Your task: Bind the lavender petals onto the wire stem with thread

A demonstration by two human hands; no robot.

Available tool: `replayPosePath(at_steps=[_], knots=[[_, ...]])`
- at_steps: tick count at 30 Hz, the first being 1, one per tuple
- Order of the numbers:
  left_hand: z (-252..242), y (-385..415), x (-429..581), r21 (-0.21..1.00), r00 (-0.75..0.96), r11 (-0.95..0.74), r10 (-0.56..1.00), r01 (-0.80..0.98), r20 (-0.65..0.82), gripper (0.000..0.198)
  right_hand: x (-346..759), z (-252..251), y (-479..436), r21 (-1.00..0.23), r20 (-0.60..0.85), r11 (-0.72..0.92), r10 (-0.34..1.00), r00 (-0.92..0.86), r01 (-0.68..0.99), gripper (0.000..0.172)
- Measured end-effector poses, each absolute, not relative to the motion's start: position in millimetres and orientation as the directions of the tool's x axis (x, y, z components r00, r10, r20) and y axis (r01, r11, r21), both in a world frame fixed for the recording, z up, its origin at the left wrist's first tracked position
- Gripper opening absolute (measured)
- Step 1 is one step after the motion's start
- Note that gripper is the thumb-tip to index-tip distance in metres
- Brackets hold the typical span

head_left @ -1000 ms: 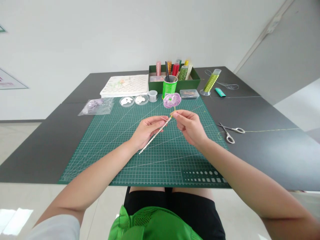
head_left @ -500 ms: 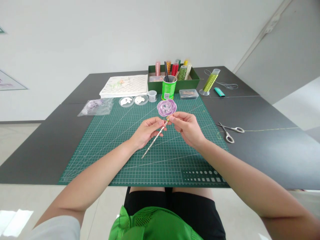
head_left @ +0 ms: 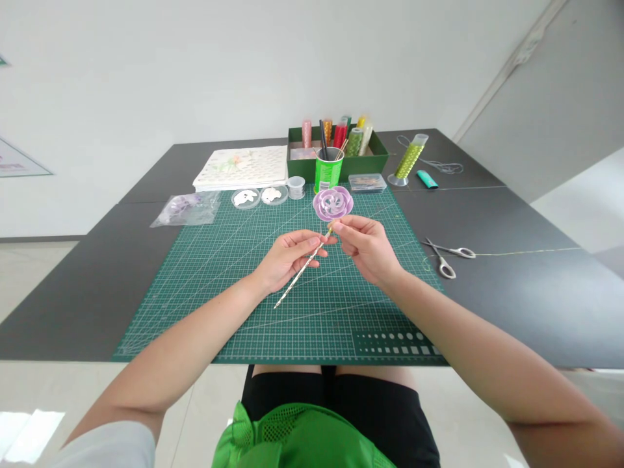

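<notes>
A purple artificial flower (head_left: 333,204) with layered round petals is held above the cutting mat, tilted away from me. Its thin pale stem (head_left: 296,279) slants down toward my lap. My left hand (head_left: 291,257) pinches the stem between thumb and fingers, a little below the flower. At the stem's top, just under the petals, the thumb and forefinger of my right hand (head_left: 366,246) are closed. A bit of yellow-green, perhaps thread, shows at those fingertips, too small to make out clearly.
The green cutting mat (head_left: 234,273) lies below. Behind are a green can (head_left: 327,172), a box of thread spools (head_left: 380,162), a clear case (head_left: 366,183) and small dishes (head_left: 246,198). Scissors (head_left: 446,260), a yellow-green spool (head_left: 410,159) and a teal object (head_left: 427,179) lie right; a plastic bag (head_left: 188,209) left.
The flower has shifted slightly up and to the right and its petals have turned on the stem. Both hands stay nearly in place, still at the stem.
</notes>
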State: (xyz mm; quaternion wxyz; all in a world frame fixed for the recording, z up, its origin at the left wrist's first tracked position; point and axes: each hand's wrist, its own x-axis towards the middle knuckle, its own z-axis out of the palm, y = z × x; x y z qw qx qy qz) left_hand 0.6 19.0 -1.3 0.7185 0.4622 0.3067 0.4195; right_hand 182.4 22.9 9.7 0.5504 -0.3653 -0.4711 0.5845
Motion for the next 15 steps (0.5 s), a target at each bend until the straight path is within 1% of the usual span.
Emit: replayPosePath(at_steps=[6, 11, 15], knots=[[0.4, 21.2, -1.3, 0.933, 0.458, 0.238, 0.884, -0.269, -0.094, 0.034, 182.4, 9.4, 21.0, -0.962, 0.101, 0.058, 0.984, -0.150, -0.267, 0.027], [4.9, 20.9, -2.9, 0.946, 0.475, 0.201, 0.878, -0.255, -0.059, 0.031, 182.3, 9.9, 20.4, -0.967, 0.139, 0.101, 0.978, -0.153, -0.232, 0.028], [4.8, 20.4, -2.7, 0.956, 0.458, 0.165, 0.888, -0.244, -0.036, 0.029, 182.7, 9.6, 21.4, -0.967, 0.163, 0.128, 0.975, -0.148, -0.222, 0.029]])
